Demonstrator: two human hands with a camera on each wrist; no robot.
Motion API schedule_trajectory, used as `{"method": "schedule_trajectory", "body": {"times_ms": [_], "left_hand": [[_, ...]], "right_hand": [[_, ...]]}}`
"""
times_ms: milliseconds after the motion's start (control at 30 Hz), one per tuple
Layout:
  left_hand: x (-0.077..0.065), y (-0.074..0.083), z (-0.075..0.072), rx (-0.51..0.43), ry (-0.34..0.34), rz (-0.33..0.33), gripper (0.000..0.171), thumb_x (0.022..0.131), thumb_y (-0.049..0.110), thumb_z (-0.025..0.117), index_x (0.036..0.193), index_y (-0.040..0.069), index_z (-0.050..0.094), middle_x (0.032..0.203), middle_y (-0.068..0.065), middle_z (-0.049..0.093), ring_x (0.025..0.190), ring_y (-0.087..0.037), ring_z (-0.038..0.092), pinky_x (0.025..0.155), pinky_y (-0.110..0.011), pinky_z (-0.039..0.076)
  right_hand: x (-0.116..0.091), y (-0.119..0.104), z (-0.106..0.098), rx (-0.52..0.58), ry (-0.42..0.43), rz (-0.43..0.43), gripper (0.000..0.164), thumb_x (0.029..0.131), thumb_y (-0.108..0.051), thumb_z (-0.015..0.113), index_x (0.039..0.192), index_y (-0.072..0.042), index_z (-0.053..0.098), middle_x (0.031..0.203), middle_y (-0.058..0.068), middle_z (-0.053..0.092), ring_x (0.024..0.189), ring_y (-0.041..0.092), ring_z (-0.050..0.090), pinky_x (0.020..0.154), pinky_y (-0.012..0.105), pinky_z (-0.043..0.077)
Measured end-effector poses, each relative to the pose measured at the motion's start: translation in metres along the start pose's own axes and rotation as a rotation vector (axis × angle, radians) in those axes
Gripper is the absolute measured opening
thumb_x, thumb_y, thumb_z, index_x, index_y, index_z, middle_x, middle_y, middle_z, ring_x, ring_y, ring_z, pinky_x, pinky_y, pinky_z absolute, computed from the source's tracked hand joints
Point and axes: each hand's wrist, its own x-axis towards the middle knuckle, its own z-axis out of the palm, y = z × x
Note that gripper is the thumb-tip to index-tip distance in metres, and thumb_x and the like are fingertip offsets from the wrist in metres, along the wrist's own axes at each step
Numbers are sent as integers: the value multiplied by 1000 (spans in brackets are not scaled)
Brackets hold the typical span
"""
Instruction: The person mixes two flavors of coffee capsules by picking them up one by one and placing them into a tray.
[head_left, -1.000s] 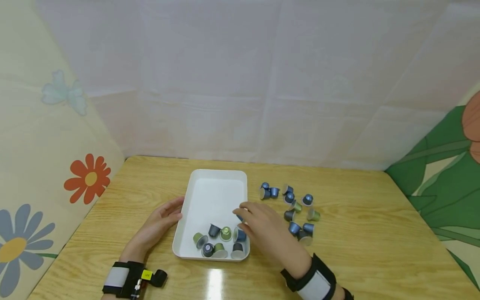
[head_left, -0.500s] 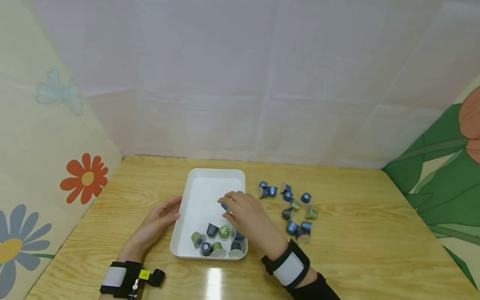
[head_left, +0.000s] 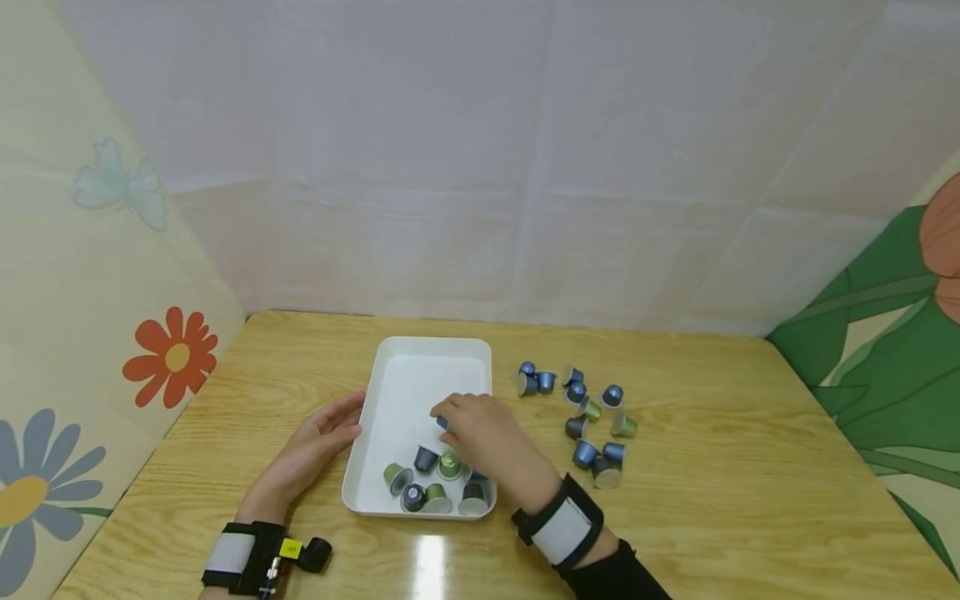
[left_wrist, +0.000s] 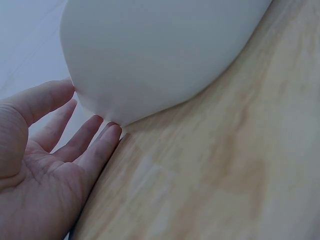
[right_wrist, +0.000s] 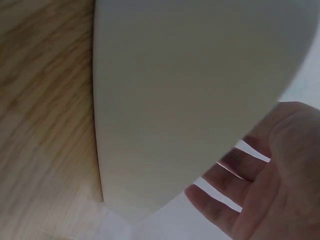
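A white tray (head_left: 416,375) lies on the table, with several green, dark and blue coffee capsules gathered at its near end. Among them are a green capsule (head_left: 397,478) and a dark grey capsule (head_left: 425,459). My left hand (head_left: 315,442) touches the tray's left side with relaxed fingers, also seen against the tray wall (left_wrist: 150,55) in the left wrist view. Over the tray's middle, my right hand (head_left: 487,437) pinches a blue coffee capsule (head_left: 442,423), mostly covered by the fingers. In the right wrist view the tray wall hides the fingertips and that capsule.
Right of the tray, several loose capsules are scattered on the wooden table (head_left: 712,433), including a blue capsule (head_left: 612,395), a green capsule (head_left: 623,426) and a dark capsule (head_left: 606,472). A white cloth (head_left: 420,208) hangs behind the table's far edge.
My right hand has moved left from the tray's right edge to over its middle, carrying the blue capsule, then dipped slightly nearer. The left hand has stayed at the tray's side.
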Motion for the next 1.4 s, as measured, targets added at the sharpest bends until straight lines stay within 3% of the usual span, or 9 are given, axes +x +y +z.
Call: {"method": "schedule_trajectory", "body": {"times_ms": [300,600,933,1400], "left_hand": [[-2,1,1,-9,-1,-2,63,98,13,62,151,-3,31,157,-21,31,143,-34,30,99,-18,43],[0,-1,0,-2,3,-5,63,97,13,63,151,-2,33,156,-20,32,142,-34,31,99,-18,42],[1,-1,-2,-1,16,-15,64,97,13,63,151,-1,33,156,-17,33,142,-30,33,99,-19,43],[2,-3,-1,-5,17,-21,63,97,14,64,151,0,34,156,-17,34,142,-31,34,99,-19,43]], "right_hand": [[-1,-4,11,-35,-68,23,29,90,-23,75,116,-12,69,105,2,69,93,17,66,80,32,53],[-2,-4,16,-56,-48,23,28,90,-25,75,115,-12,70,101,2,69,88,17,65,74,31,52],[-1,-3,17,-52,-57,45,28,94,-29,70,116,-12,70,105,3,70,93,18,65,79,34,53],[-6,12,2,26,38,107,27,93,-25,71,117,-10,70,108,5,70,96,23,65,83,37,54]]}}
